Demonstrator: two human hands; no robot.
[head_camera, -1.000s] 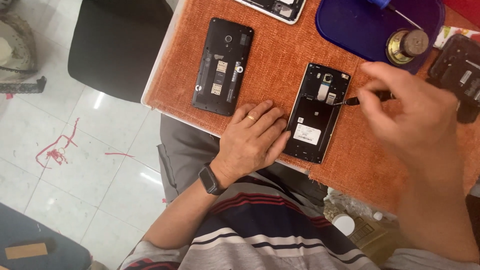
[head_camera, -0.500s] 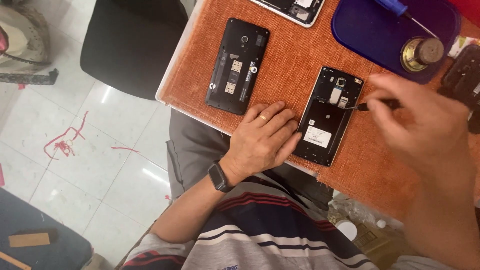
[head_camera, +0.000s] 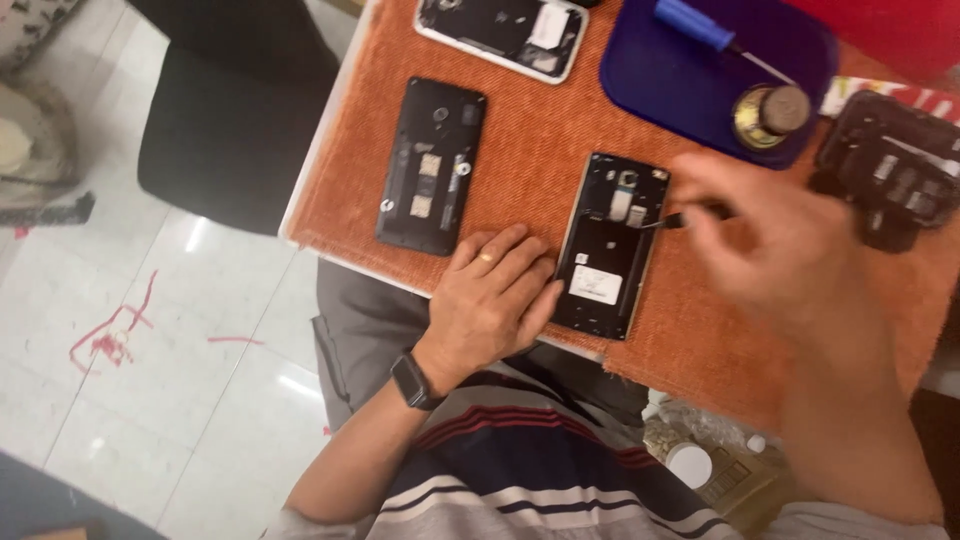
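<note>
On the orange mat (head_camera: 520, 160), 1 spare black phone (head_camera: 430, 165) lies left. Your left hand (head_camera: 495, 300) rests flat, fingers loose, touching the opened phone (head_camera: 610, 245) just beside it. Your right hand (head_camera: 790, 250), blurred, pinches a dark tool (head_camera: 690, 215) over that phone's upper end.

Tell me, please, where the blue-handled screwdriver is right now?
In the head view, the blue-handled screwdriver lies on the blue tray at the top right, beside a small round speaker.
</note>
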